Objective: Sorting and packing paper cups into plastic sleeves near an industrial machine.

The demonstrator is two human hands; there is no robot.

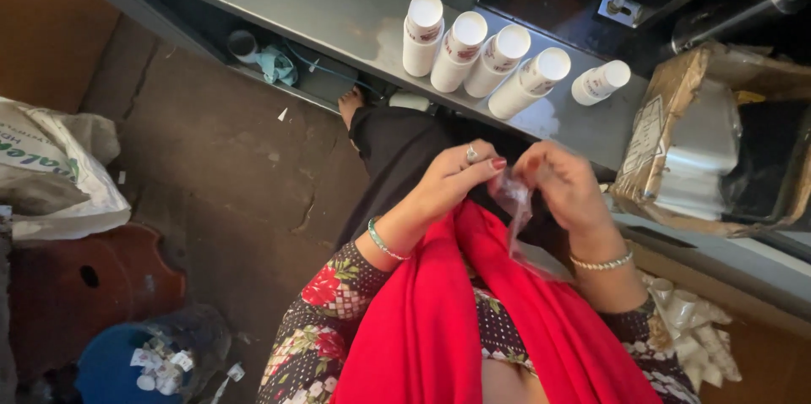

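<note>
My left hand (452, 176) and my right hand (564, 184) meet in front of me, both pinching a small clear plastic pouch (515, 206) that hangs between the fingertips. The left hand wears a ring and a green bangle, the right a pearl bracelet. Just beyond the hands, several white bottles with white caps (481, 54) stand in a row on a grey metal shelf (312, 7); one more white bottle (600, 81) stands a little apart to the right. A red scarf (448, 311) drapes over my lap.
An open cardboard box (718, 151) lined with plastic sits at the right on the shelf. A white sack (51, 168) lies on the dark floor at left. A blue container with white scraps (135, 362) stands at lower left. Crumpled plastic (693, 328) lies by my right elbow.
</note>
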